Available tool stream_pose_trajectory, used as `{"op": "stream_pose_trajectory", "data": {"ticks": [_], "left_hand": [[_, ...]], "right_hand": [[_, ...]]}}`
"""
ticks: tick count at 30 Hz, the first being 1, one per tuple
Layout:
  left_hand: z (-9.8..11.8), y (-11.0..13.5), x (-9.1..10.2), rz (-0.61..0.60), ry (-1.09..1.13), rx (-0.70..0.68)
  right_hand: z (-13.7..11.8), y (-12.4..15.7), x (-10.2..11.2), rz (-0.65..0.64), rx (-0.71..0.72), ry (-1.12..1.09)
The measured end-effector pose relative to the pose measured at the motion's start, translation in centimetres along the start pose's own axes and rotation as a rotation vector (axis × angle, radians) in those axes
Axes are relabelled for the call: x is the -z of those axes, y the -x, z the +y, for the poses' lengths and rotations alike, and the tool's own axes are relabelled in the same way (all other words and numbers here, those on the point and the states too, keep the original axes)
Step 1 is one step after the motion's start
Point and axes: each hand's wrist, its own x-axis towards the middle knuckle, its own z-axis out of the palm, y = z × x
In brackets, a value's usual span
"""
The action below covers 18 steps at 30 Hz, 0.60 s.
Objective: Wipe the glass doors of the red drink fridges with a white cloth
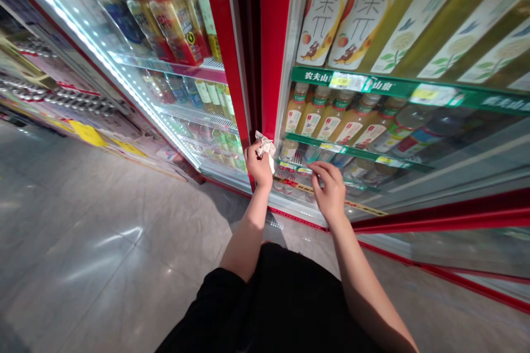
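Note:
My left hand (pixel 259 165) is closed around a crumpled white tissue (pixel 266 147), close to the red upright post (pixel 275 55) between two glass-fronted drink coolers. To its right, my right hand (pixel 330 187) is in front of the lower shelves of the right cooler. Its fingers are loosely bent, with a gap between thumb and forefinger, and I see nothing in them. Just beyond the fingertips is a green shelf strip (pixel 351 150) with price tags. Small bottles of yellowish drink (pixel 314 117) stand on the shelf above.
Large tea bottles (pixel 393 38) fill the right cooler's top shelf. The left cooler holds red-labelled bottles (pixel 182 27) and a bright light strip (pixel 103 52). A red-framed glass panel (pixel 455 248) extends at lower right. Stacked packs with yellow tags (pixel 86 133) line the far left, above grey floor tiles (pixel 124 253).

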Motion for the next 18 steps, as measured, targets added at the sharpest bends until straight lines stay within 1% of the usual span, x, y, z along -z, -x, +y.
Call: {"op": "stream_pose_trajectory", "data": {"ticks": [3,6,8,10,12,14,18], "left_hand": [[-0.1,0.3,-0.1,0.035,-0.044,0.072],[-0.4,1.8,-0.2,0.016,-0.094,0.129],[-0.3,3.1,-0.4,-0.034,-0.134,0.112],[0.1,4.3,-0.7,-0.089,-0.192,0.063],[0.4,5.1,-1.1,-0.116,-0.246,0.018],[0.6,5.2,-1.6,-0.094,-0.245,-0.022],[0.4,3.9,-2.4,0.054,-0.103,-0.088]], "right_hand": [[0.8,0.0,0.6,0.014,0.017,0.008],[1.4,0.2,0.7,0.013,0.016,-0.001],[1.6,0.2,0.7,0.007,0.014,-0.013],[1.6,0.2,0.8,-0.004,0.017,-0.026],[1.6,0.0,1.1,-0.017,0.021,-0.038],[1.7,0.0,1.4,-0.028,0.020,-0.048],[2.6,0.2,2.3,-0.032,-0.008,-0.047]]}}
